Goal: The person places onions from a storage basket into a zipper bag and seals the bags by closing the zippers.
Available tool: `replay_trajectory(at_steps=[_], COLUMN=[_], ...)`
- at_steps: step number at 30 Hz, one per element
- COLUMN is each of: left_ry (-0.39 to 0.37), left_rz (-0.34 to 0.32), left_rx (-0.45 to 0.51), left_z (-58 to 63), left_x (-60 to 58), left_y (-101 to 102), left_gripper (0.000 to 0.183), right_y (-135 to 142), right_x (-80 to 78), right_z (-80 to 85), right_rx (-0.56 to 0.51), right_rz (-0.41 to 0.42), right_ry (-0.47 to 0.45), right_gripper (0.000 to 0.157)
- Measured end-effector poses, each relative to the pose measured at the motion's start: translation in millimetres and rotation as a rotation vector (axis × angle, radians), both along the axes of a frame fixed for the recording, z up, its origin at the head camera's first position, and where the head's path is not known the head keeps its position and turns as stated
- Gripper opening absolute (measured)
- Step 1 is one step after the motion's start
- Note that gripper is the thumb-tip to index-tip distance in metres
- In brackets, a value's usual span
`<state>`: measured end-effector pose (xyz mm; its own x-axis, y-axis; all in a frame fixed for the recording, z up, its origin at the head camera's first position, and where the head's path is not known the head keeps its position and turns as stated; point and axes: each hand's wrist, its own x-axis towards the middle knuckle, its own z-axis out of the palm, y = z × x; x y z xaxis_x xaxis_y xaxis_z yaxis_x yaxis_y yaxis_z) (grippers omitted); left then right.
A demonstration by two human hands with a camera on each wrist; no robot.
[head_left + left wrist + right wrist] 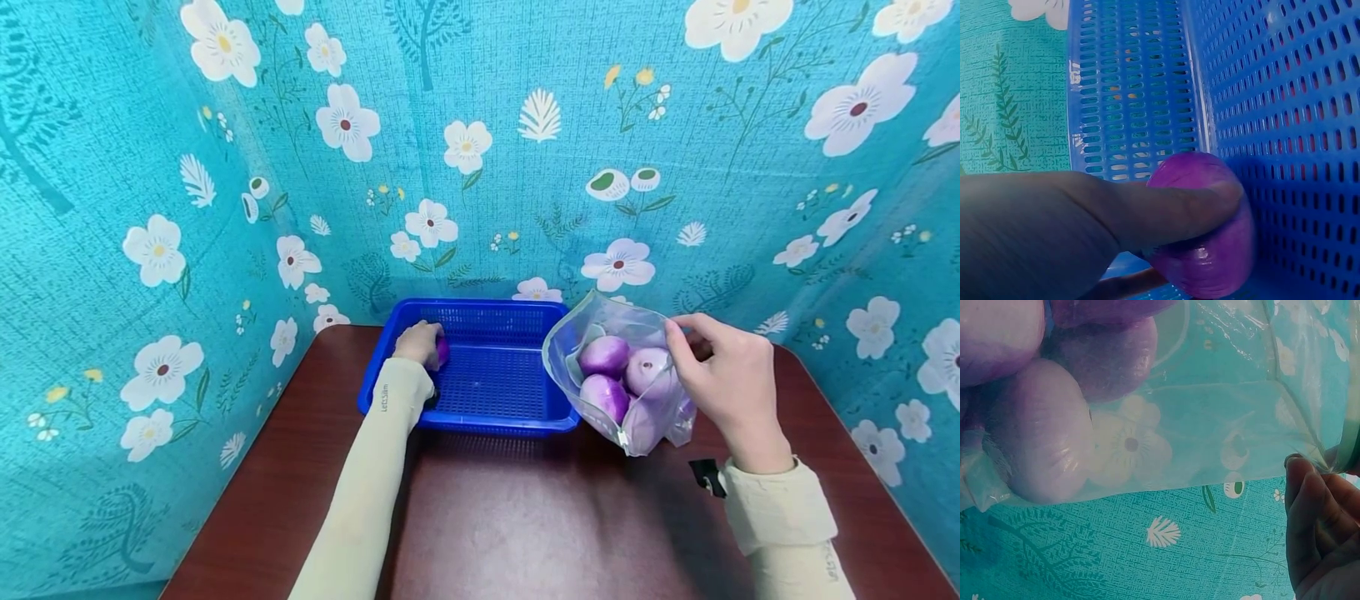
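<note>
Step in hand, my read: single-onion handling between basket and bag; left hand (418, 342) grasps a glossy, rounded purple onion (1225, 265), thumb laid across its top, at the left end of a rectangular blue plastic basket with slotted walls (495, 423); fingers on the far side mostly hidden. Right hand (731, 379) pinches the rim of a translucent plastic zip bag (654, 421) between thumb and fingers, mouth spread upward; three more purple onions (604, 357) show inside from the head view (possibly others lower down; film and overlap make the count unclear). Bag sits just beside the basket's right end, overlapping its rim from the head view; can't tell if they touch.

Next move, as I judge it, calls for a firm left grip on that smooth skin before clearing the basket wall; right pinch held so the bag mouth doesn't fold in; risk is the onion slipping or the soft bag slumping, as only one side of its rim is held.

Surface (487, 517): dark reddish-brown, with a pale sheen toward the near middle; basket toward its back edge; shadow falls near the right arm. Room: turquoise cloth with white flowers and darker tree prints (480, 208) hangs behind and down both sides; little else of the room shows; cream sleeves (367, 492) on both arms, black strap piece (707, 477) by the right cuff.
</note>
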<state>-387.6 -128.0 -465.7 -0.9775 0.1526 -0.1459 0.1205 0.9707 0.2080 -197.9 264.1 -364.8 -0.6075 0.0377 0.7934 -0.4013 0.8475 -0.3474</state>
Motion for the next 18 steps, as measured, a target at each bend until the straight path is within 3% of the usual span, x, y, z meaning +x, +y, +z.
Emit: replay_trajectory(at_steps=[10, 18], left_ry=[0.004, -0.041], left_rz=[-0.038, -0.053], left_rx=[0.030, 0.069], left_z=[-0.2, 2.9], left_x=[-0.4, 1.4], left_y=[-4.2, -4.3], left_gripper=[0.061, 0.061], right_y=[1.4, 1.1], right_x=[-1.5, -1.2], right_z=[-2.2, -1.3], right_rx=[0.002, 0.001], right_rz=[-0.009, -0.012], right_ry=[-0.012, -0.011], right_gripper=[0.006, 0.006])
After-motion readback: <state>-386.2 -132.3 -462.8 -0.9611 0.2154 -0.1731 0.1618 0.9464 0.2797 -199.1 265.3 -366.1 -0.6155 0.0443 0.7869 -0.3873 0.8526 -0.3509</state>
